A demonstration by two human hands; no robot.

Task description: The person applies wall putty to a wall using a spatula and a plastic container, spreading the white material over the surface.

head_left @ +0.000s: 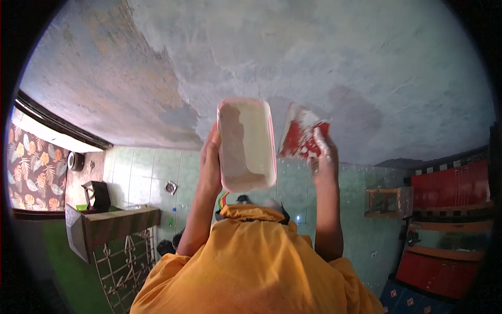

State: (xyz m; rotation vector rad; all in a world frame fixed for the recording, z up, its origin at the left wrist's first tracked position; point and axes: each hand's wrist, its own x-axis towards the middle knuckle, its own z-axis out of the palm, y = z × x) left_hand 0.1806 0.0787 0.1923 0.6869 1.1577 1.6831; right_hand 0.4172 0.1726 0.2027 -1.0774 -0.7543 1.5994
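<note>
My left hand point(211, 159) grips the left side of a rectangular plastic tub point(247, 144), its rim pinkish and its inside coated with whitish filler. To its right, my right hand point(325, 157) is closed on a red putty spreader point(305, 131) smeared with white paste. White paste also covers some of the fingers of that hand. Both the tub and the spreader are held up in front of the wall point(293, 57), which has pale grey-white filler over much of it and a bare, brownish patch at the left. Whether the spreader touches the wall I cannot tell.
Below lies a green tiled floor point(350, 225) with small litter on it. A wooden stool point(387, 202) and a red cabinet point(449, 186) stand to the right. At the left are a wooden table point(123, 222), a metal grille point(125, 267) and a leaf-patterned curtain point(36, 172).
</note>
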